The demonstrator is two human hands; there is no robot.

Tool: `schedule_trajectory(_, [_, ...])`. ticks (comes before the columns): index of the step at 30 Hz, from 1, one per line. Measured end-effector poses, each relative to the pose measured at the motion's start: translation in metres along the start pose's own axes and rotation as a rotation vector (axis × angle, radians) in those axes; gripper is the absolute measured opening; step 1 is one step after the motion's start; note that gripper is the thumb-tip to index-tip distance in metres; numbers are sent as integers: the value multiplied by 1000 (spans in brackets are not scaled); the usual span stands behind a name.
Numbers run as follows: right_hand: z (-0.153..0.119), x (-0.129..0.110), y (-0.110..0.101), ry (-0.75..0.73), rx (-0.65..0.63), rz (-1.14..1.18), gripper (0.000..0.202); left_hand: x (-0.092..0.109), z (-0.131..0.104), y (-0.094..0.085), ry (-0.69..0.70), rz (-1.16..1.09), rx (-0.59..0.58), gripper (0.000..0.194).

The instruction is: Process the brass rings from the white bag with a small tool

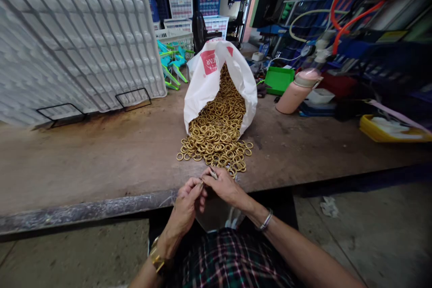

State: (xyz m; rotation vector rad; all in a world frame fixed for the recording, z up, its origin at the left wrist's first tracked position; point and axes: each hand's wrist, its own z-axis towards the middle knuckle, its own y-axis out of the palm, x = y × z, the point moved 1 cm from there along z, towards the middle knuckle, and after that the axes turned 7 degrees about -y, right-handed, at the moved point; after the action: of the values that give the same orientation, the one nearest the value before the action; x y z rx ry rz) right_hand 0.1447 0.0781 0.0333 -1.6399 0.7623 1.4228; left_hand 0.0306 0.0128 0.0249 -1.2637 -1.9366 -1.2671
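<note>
My left hand [189, 199] is closed in a pinch at the table's front edge. What its fingertips hold is too small and too covered to make out. My right hand [223, 185] meets it there, fingers wrapped round a small pointed tool [213, 173] whose dark tip sticks up past the index finger. Just beyond both hands lies a heap of brass-coloured rings [216, 141], spilling from a white plastic bag [201, 94] that rests on its side, mouth towards me. Below the hands, a translucent plastic sheet or bag [214, 216] hangs over my lap.
Stacked white moulded trays [84, 36] lean in black wire stands at the left. Teal and green plastic pieces [173, 64] lie behind them. A pink bottle [299, 90], a green bin [279, 80] and a yellow tray [391, 131] stand on the right of the wooden table [101, 157].
</note>
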Motion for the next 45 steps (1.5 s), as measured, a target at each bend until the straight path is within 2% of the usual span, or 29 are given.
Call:
schedule_trajectory(7, [2,5,3,-15,28,-72,17,-2,-2,-4,1,-119,-88,19])
schedule_trajectory(10, [-1,8,4,-75,27,-252,17,-3,-2,-6,11,-135,-83,18])
schedule_trajectory(15, [-11,10,8,-245,-108,-622,15,-3,-1,-8,52,-44,-21,20])
schedule_trajectory(18, [-14,13,9,-287,-114,-739,18,-3,-1,-10,62,29,12,22])
schedule_trajectory(26, [-12,11,11,-277,-135,-824,18,-5,-1,-13,103,195,93,27])
schedule_trajectory(32, [-11,14,12,-220,-247,-952,21,0,-2,-16,164,309,95,28])
schedule_trajectory(35, [-4,11,12,-189,-271,-1011,21,0,-9,-17,149,247,63,26])
schedule_trajectory(40, [20,4,17,-120,-232,-1087,24,4,-25,-9,96,27,-102,22])
schedule_trajectory(42, [31,2,24,-122,-199,-1101,26,7,-26,-8,76,-88,-91,20])
schedule_trajectory(45, [46,-1,36,-134,-142,-1111,30,10,-21,-11,58,-203,-6,19])
